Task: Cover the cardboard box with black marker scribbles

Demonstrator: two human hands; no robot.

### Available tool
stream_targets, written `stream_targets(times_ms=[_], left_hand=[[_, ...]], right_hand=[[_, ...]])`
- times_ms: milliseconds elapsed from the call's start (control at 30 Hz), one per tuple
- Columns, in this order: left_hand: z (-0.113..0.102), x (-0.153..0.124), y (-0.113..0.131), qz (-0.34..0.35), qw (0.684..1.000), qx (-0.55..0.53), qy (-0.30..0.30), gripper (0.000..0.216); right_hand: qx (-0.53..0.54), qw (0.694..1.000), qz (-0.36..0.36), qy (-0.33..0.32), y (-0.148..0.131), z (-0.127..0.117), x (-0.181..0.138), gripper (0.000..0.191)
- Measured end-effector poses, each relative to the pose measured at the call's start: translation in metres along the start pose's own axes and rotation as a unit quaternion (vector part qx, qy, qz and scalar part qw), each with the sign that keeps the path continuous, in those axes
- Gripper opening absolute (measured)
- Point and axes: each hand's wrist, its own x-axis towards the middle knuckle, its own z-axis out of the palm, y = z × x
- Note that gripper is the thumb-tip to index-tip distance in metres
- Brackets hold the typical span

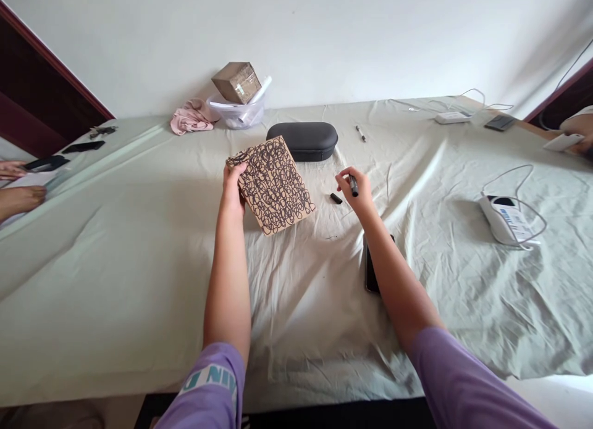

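My left hand (233, 185) grips the left edge of a brown cardboard piece (272, 183) covered in black scribbled loops, tilted up off the cloth. My right hand (356, 191) is closed around a black marker (353, 184), held just right of the cardboard. The marker's black cap (336, 199) lies on the cloth between the cardboard and my right hand. A dark phone (370, 270) lies under my right forearm.
A pale green cloth (139, 262) covers the table. A black oval case (303, 140) sits behind the cardboard. At the back stand a plastic tub with a cardboard box (237, 81) and a pink cloth (189, 117). A white device with cable (504, 219) is right. Other people's hands (18, 197) show at left and far right.
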Motion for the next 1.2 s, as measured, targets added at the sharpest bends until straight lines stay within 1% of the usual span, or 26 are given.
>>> stream_targets(times_ms=[33,100,167,200,300,367,433,500,533,600,667,733,800,867,967,1033,1067,1133,1200], left_hand=[[0.001,0.000,0.001,-0.003,1.000,-0.010,0.012,0.055],[0.004,0.001,0.002,-0.002,1.000,-0.019,0.025,0.064],[0.005,0.003,0.002,0.016,0.999,-0.016,0.025,0.075],[0.005,0.003,0.001,0.030,0.999,-0.014,0.022,0.079],[0.003,0.003,-0.001,0.074,0.997,0.002,-0.008,0.088],[0.003,0.001,-0.002,0.097,0.994,0.022,-0.040,0.092],[0.005,-0.001,-0.003,0.115,0.990,0.041,-0.071,0.097],[0.011,-0.004,-0.004,0.132,0.984,0.058,-0.106,0.102],[0.016,-0.007,-0.005,0.141,0.979,0.067,-0.129,0.102],[0.026,-0.012,-0.006,0.156,0.967,0.086,-0.181,0.101],[0.038,-0.019,-0.004,0.155,0.954,0.101,-0.236,0.098],[0.048,-0.028,0.001,0.136,0.943,0.110,-0.283,0.095],[0.056,-0.037,0.009,0.108,0.933,0.118,-0.323,0.093],[0.060,-0.044,0.018,0.077,0.923,0.129,-0.354,0.092],[0.063,-0.049,0.028,0.048,0.908,0.151,-0.389,0.094],[0.064,-0.049,0.036,0.069,0.905,0.157,-0.390,0.096],[0.066,-0.050,0.041,0.098,0.910,0.155,-0.372,0.097],[0.070,-0.054,0.055,0.184,0.923,0.156,-0.299,0.092],[0.075,-0.065,0.074,0.269,0.922,0.175,-0.214,0.077]], right_hand=[[-0.046,0.999,0.007,-0.015,0.009,-0.003,0.000,0.020],[-0.129,0.990,0.026,-0.060,0.022,-0.006,-0.002,0.029],[-0.193,0.975,0.036,-0.101,0.031,-0.006,-0.005,0.035],[-0.219,0.969,0.037,-0.112,0.033,-0.005,-0.007,0.035],[-0.262,0.957,0.037,-0.116,0.034,-0.002,-0.010,0.037],[-0.243,0.963,0.029,-0.111,0.029,-0.001,-0.009,0.036],[-0.171,0.981,-0.011,-0.088,0.019,-0.003,-0.004,0.034],[-0.077,0.993,-0.082,-0.045,0.002,-0.006,0.002,0.032],[-0.040,0.992,-0.120,-0.020,-0.008,-0.009,0.004,0.031],[-0.003,0.984,-0.177,0.030,-0.032,-0.016,0.006,0.031],[0.012,0.974,-0.210,0.083,-0.057,-0.026,0.003,0.031],[0.024,0.965,-0.224,0.135,-0.080,-0.037,-0.003,0.031],[0.036,0.960,-0.223,0.164,-0.099,-0.048,-0.011,0.029],[0.049,0.960,-0.216,0.171,-0.113,-0.058,-0.017,0.028],[0.068,0.963,-0.216,0.145,-0.127,-0.065,-0.025,0.027],[0.071,0.966,-0.222,0.109,-0.134,-0.065,-0.029,0.026],[0.068,0.968,-0.227,0.087,-0.137,-0.064,-0.031,0.026],[0.051,0.968,-0.243,0.036,-0.143,-0.059,-0.037,0.025],[0.027,0.963,-0.268,-0.018,-0.149,-0.051,-0.044,0.025]])
